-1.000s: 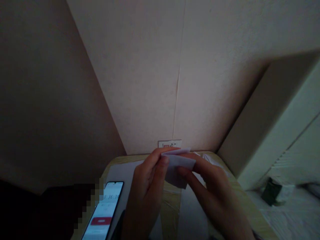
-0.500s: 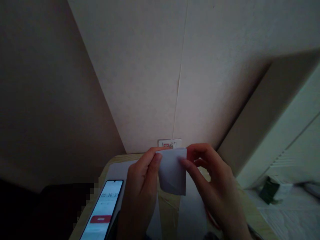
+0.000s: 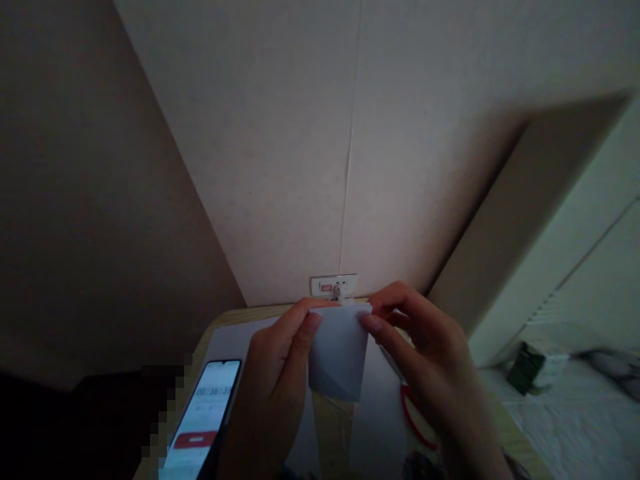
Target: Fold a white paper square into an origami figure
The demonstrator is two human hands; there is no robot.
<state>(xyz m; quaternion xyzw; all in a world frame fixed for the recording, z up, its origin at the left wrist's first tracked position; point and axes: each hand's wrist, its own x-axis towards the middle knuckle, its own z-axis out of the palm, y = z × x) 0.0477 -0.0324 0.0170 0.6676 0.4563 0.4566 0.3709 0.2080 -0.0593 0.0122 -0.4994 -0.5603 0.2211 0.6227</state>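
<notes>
A small piece of folded white paper point(image 3: 336, 353) hangs upright between my two hands, above the table. My left hand point(image 3: 283, 363) pinches its upper left corner, thumb in front and fingers behind. At the upper right corner my right hand point(image 3: 425, 353) grips it between thumb and forefinger. A slanting fold line crosses the lower part of the paper. Larger white sheets point(image 3: 233, 340) lie flat on the wooden table point(image 3: 333, 433) beneath my hands.
A lit phone point(image 3: 205, 413) showing a running timer lies at the left of the table. Red-handled scissors point(image 3: 415, 420) lie partly hidden under my right hand. Behind the table a wall socket point(image 3: 325, 285) holds a plug. A green and white box point(image 3: 533, 367) stands at far right.
The paper is tilted a little differently, and its slanting fold shows more clearly. My right fingers sit closer to its top corner. The view has shifted slightly, showing more of the scissors.
</notes>
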